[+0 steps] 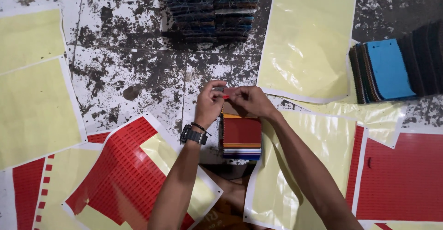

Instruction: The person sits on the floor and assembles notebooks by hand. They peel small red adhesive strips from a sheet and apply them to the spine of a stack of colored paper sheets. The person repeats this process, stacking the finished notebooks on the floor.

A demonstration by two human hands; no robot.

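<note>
Both hands [230, 101] over layered fabric stack [242, 135]

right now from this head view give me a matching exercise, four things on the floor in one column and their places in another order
Things:
1. small stack of fabric swatches with a red top piece
2. fanned fabric swatches with a bright blue one on top
3. tall dark pile of mixed-colour swatches
4. red label sheet partly peeled to yellow backing

Places:
A. top centre
B. right edge
C. under both hands
D. lower left, beside the left forearm

Pairs: 1-C, 2-B, 3-A, 4-D
</note>
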